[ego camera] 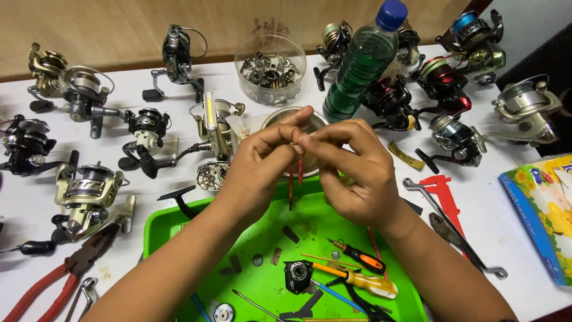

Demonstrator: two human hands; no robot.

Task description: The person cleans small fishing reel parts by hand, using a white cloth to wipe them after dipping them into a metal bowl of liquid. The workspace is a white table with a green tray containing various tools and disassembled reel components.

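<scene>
My left hand [259,170] and my right hand [354,173] meet above the green tray [164,223], fingertips pinched together on a small part I cannot make out. A thin red stick-like tool [292,185] hangs down from between the fingers. Just behind the hands stands a small glass bowl [289,116]. Below them, in the tray, lie a black reel part [298,275], an orange-handled screwdriver [360,257], a yellow-handled screwdriver [363,280] and small washers.
Several fishing reels [89,197] lie over the white table. A green-filled plastic bottle with a blue cap [363,59] and a clear tub of parts [271,68] stand at the back. Red-handled pliers [65,271] lie left; a red caliper [444,194] and wrench [456,232] right.
</scene>
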